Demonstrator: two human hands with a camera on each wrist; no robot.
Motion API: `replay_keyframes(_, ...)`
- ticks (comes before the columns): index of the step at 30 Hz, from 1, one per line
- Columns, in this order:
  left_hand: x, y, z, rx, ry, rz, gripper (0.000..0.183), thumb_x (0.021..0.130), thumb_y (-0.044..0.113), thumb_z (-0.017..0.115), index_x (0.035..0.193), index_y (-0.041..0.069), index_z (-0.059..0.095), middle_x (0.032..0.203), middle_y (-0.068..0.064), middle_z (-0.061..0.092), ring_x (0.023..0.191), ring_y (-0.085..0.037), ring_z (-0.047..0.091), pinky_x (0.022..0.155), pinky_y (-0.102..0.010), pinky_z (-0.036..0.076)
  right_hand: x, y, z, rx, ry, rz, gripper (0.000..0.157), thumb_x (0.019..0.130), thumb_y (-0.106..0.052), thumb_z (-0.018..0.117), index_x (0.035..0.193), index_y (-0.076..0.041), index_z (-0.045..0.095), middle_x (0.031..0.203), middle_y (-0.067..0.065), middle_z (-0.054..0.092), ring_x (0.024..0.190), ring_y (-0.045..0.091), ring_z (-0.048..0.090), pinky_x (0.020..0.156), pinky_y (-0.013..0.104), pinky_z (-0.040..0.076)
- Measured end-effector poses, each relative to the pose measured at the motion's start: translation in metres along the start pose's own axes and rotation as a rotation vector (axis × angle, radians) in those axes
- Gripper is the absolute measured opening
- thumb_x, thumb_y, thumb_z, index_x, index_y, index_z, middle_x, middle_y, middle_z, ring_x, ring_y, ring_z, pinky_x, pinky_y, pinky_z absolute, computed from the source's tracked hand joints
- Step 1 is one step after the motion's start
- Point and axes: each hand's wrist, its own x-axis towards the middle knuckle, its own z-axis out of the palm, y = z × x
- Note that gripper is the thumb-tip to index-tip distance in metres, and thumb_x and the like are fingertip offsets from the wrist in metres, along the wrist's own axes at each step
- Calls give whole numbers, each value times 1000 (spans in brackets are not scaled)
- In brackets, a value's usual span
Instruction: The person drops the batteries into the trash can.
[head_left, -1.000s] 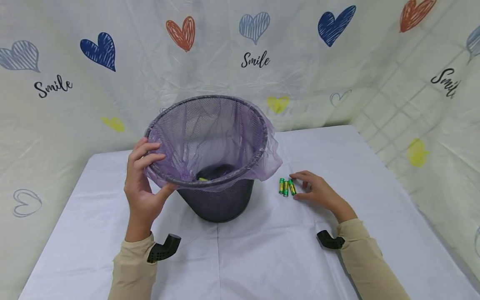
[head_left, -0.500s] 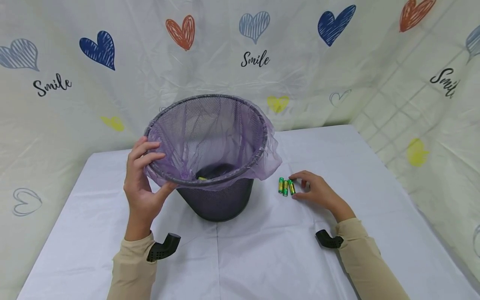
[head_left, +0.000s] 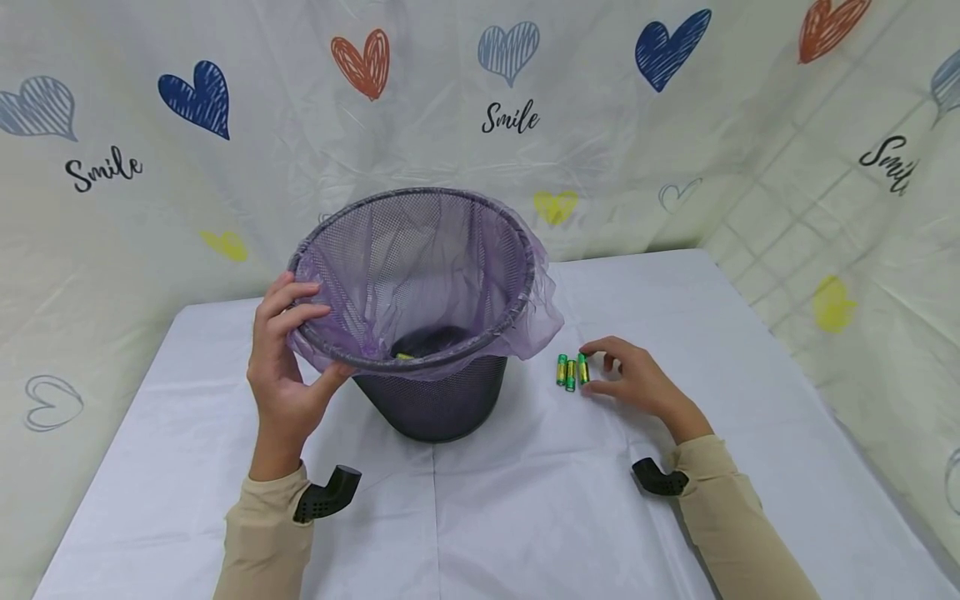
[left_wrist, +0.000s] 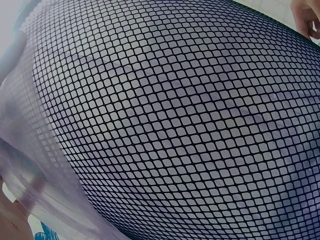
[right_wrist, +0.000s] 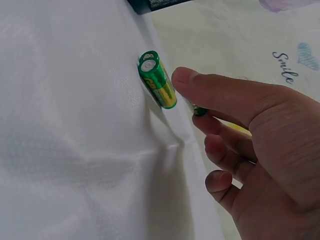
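Note:
A black mesh wastebasket (head_left: 450, 408) with a thin purple bin liner (head_left: 536, 308) over its rim stands at the middle of the table. My left hand (head_left: 287, 383) grips the rim on the left side, thumb outside below and fingers over the top. Inside the basket a bit of something yellow-green (head_left: 405, 357) shows at the bottom. Right of the basket, my right hand (head_left: 633, 383) pinches a green and yellow battery (head_left: 583, 369) end to end between thumb and index finger. Two similar batteries (right_wrist: 159, 82) lie side by side just left of it, apart from the fingers.
White cloth covers the table (head_left: 510, 517). Behind it hangs a pale curtain (head_left: 435, 125) printed with hearts and "Smile". Black camera mounts (head_left: 327, 493) sit at both wrists. Mesh and liner fill most of the left wrist view.
The right-hand battery has turned slightly more upright in the picture between thumb and index finger, and the right hand has shifted a little. The left hand keeps its grip on the rim.

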Motion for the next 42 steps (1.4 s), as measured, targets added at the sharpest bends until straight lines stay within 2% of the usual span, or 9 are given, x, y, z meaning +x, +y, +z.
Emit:
replay_keyframes(10, -1, 0, 0, 7, -4, -6, 70, 79, 46, 76, 99, -17, 54, 124, -10, 60, 135, -37, 39, 121, -50, 26, 0, -5, -5, 22, 26, -52, 52, 74, -22, 84, 121, -16, 62, 114, -1, 65, 82, 11, 49, 63, 22, 40)
replay_keyframes(19, -1, 1, -1, -7, 2, -16, 70, 79, 45, 77, 99, -18, 54, 124, -10, 60, 136, -38, 38, 121, -50, 26, 1, -16, -10, 38, 66, -94, 51, 75, -19, 83, 121, -17, 62, 114, -2, 63, 82, 19, 52, 60, 22, 40)
replay_keyframes(30, 0, 0, 0, -1, -3, -12, 69, 79, 45, 77, 99, -17, 54, 124, -10, 60, 136, -38, 39, 121, -50, 25, 1, -27, -15, 48, 119, -84, 50, 76, -25, 83, 121, -21, 62, 113, -8, 62, 82, 19, 52, 60, 31, 43)
replay_keyframes(42, -1, 0, -1, 1, -9, -26, 68, 79, 44, 77, 100, -17, 54, 125, -9, 59, 137, -36, 38, 122, -49, 25, 0, -33, -16, 37, 165, -68, 51, 77, -23, 82, 123, -19, 62, 114, -5, 62, 82, 20, 52, 60, 26, 43)
